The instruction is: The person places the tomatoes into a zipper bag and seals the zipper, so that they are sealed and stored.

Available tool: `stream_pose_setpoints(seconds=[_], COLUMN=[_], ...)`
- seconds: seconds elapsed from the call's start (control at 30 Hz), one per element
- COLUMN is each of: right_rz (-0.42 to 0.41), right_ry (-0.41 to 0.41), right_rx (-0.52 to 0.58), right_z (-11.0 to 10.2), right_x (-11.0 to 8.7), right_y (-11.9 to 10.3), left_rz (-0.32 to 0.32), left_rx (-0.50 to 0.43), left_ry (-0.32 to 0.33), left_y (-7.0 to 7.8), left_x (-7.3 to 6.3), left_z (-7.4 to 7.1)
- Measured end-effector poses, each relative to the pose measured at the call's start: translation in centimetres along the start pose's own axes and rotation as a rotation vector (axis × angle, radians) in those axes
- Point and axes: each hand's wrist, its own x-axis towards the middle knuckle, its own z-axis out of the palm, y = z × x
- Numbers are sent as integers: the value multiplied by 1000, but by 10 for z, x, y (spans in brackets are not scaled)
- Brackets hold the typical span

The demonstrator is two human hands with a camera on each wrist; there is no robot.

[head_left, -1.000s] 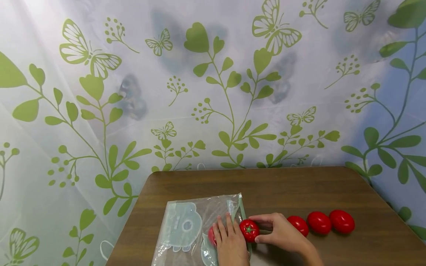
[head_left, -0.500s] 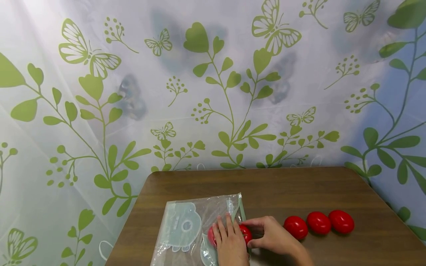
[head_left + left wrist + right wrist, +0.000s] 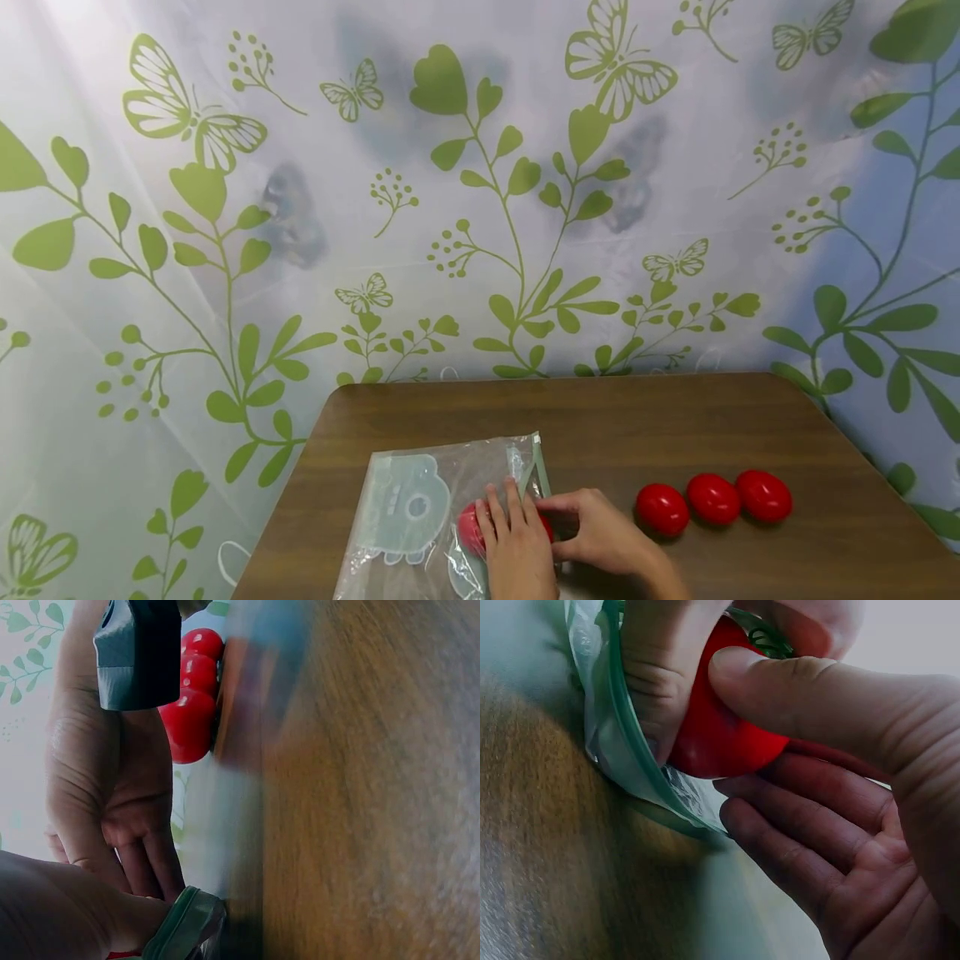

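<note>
One tomato (image 3: 727, 746) pinched by right hand (image 3: 597, 533), left hand (image 3: 519, 543) straight-fingered on bag (image 3: 476, 465), small print (image 3: 393, 500) unreadable

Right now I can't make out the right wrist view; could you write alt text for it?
A right hand holds a shiny red tomato at the mouth of a clear bag with a green rim. Part of the left hand reaches down beside the tomato at that rim; a wood-grain table fills the lower left.
</note>
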Motion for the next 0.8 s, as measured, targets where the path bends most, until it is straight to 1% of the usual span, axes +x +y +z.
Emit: stream_pose_setpoints(seconds=[0.1,0.27,0.4,0.5,0.63,0.8], right_rz=[0,11,34,17,-37,-49], right_ry=[-4,-20,-24,-37,-36,-24], right_rx=[1,39,99,129,108,83], right_z=[2,-1,-6,-5,0,4], right_x=[2,1,-3,-3,1,5], right_y=[-1,0,4,5,5,4], left_rz=[2,3,-1,-8,-7,-17], left_rx=[-4,-4,-3,-4,4,-2], left_ry=[18,1,-2,-1,17,20], left_y=[-1,0,1,2,1,0], left_x=[0,0,-1,-1,-2,-3], left_z=[2,2,1,1,2,3])
